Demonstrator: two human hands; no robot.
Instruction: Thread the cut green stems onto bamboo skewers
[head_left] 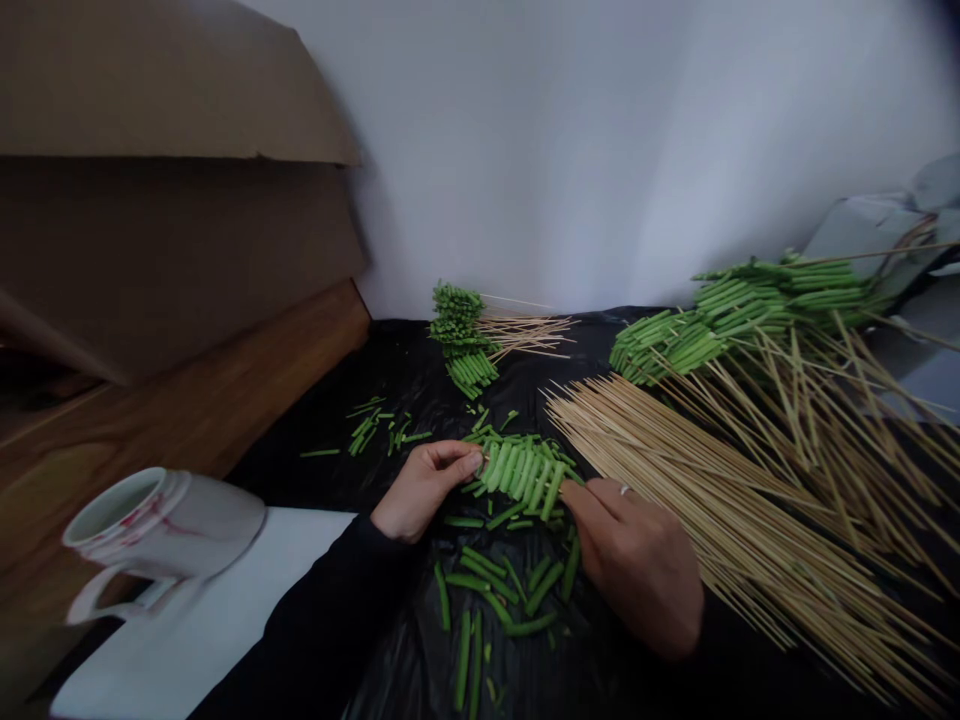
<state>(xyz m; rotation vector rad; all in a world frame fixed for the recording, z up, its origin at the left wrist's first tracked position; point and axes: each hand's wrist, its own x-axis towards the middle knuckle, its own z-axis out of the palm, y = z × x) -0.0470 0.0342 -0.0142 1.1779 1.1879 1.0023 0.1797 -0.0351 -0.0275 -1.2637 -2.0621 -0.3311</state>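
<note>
Several cut green bean pieces sit side by side on a thin wooden skewer held crosswise between my hands. My left hand pinches the skewer's left end with thumb and forefinger. At the other end my right hand, with a ring on one finger, is closed around the skewer, much of which its fingers hide. Loose cut bean pieces lie beneath and in front of the hands on black plastic sheeting. To the right lies a thick bundle of bare skewers.
A stack of filled bean skewers lies against the wall, with a larger pile at the right. More bean pieces are scattered at left. A white mug stands on a white surface, near a large cardboard box.
</note>
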